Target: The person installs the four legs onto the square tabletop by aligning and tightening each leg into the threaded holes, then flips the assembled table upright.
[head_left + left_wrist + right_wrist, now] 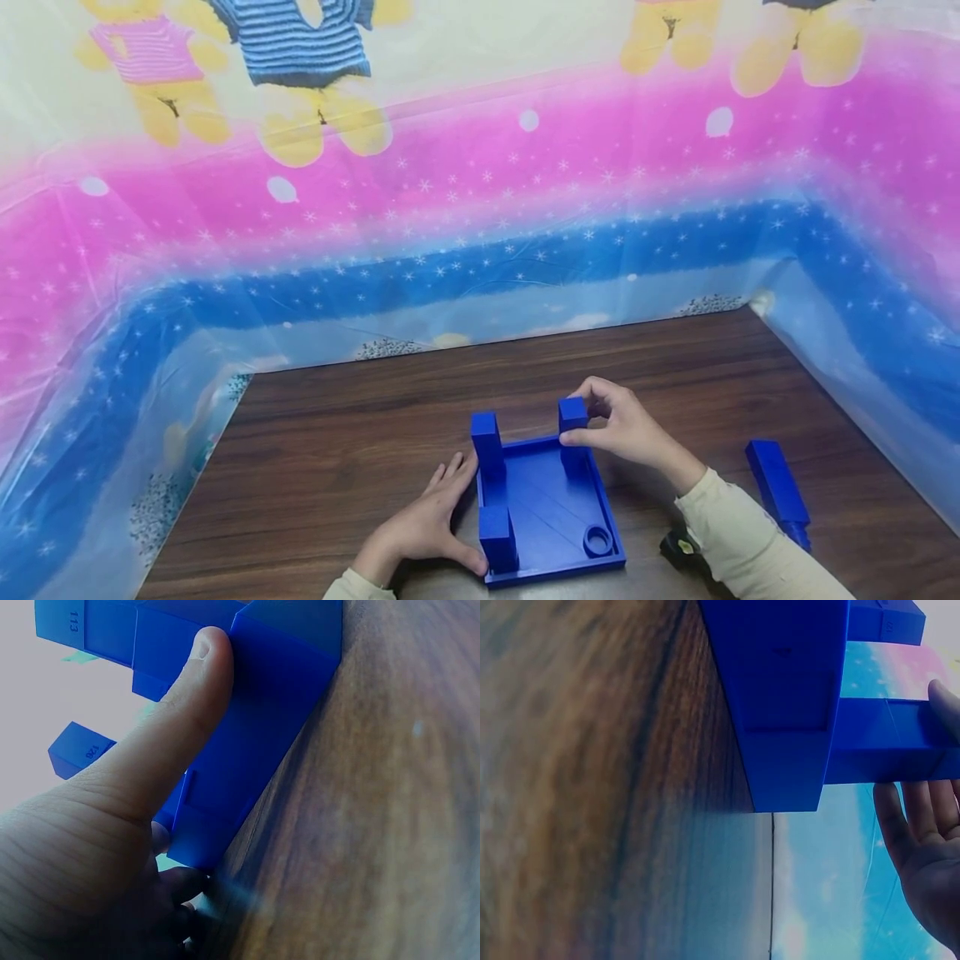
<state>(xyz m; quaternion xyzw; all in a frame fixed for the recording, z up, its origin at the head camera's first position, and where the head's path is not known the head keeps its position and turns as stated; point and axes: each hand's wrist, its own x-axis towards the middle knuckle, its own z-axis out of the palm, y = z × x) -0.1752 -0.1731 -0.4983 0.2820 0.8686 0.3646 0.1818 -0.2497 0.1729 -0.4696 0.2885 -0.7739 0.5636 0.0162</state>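
Note:
A shallow blue square base with a raised rim lies on the table. Upright blue square posts stand at three of its corners: back left, front left and back right. At the front right corner a round blue ring shows. My right hand pinches the back right post near its top, thumb on the near side. Beside the base's left edge my left hand rests with fingers spread; in the left wrist view its thumb presses along the blue plastic.
Another blue post, with a narrower threaded-looking end, lies on the table to the right. A small black object with a yellowish mark sits beside the right sleeve. A patterned sheet stands around the wooden table.

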